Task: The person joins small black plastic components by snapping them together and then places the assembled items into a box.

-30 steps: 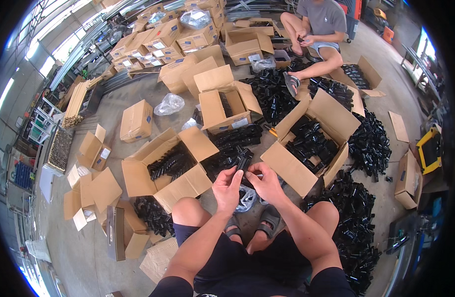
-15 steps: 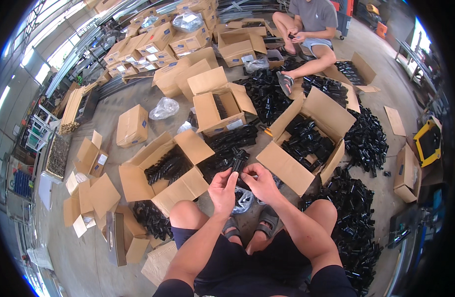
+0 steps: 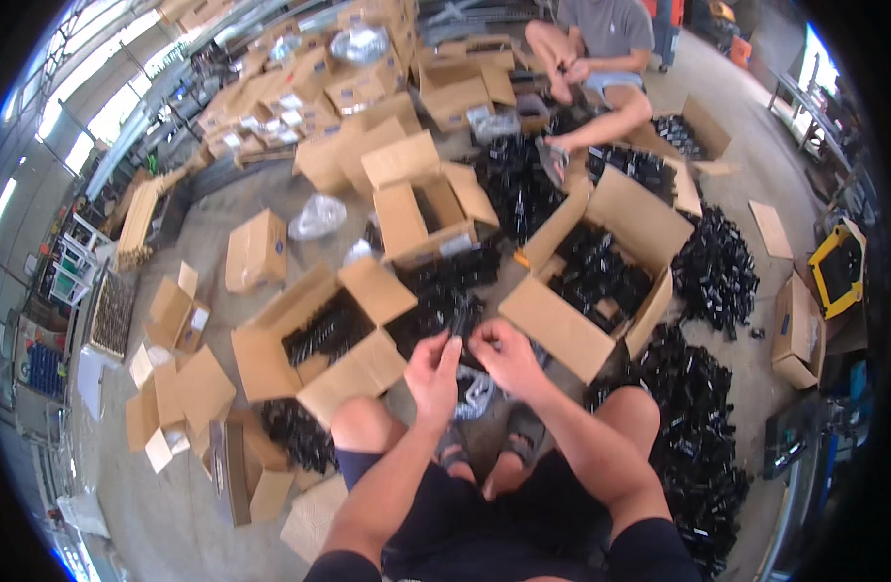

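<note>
Both forearms rise from the lower edge and meet above the knees. The left hand (image 3: 434,373) and right hand (image 3: 504,357) are close together, fingers pinched on a small black plastic part (image 3: 457,328) held between them over the floor. The part is dark and narrow; finer detail cannot be told. Just left, an open cardboard box (image 3: 315,339) holds rows of black parts. To the right, a larger open box (image 3: 601,276) is also filled with them.

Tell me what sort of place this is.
Probably a warehouse or workshop floor used for packing. Open cardboard boxes lie across the concrete, heaps of small black parts surround them, and both hands work one part.
</note>
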### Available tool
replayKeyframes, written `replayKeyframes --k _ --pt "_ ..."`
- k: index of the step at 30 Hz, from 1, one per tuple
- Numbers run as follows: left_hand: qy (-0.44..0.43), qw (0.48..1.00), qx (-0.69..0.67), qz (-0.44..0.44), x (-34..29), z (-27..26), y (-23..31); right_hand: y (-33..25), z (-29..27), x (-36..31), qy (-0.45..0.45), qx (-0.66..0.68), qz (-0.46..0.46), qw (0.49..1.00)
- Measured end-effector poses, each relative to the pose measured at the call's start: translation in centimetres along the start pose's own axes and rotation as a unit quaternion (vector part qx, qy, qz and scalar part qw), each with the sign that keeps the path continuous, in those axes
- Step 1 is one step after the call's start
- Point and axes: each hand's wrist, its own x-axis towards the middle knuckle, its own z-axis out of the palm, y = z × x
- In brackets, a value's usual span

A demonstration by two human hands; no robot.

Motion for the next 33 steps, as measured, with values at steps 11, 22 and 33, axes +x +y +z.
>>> replayKeyframes --k 11,22,33 --pt "0.006 0.99 -0.142 -0.02 0.6 0.2 -1.5 0.3 -0.3 0.4 -0.028 0.019 0.015 0.999" --pt "0.013 0.946 -0.256 -0.199 2.0 -1.7 -2.6 -3.4 -0.6 -1.2 -0.136 -0.147 -0.189 0.961" --pt "0.001 0.953 -0.242 -0.18 2.0 -1.5 -3.4 -9.6 -7.3 5.1 -0.115 0.601 -0.115 0.783"
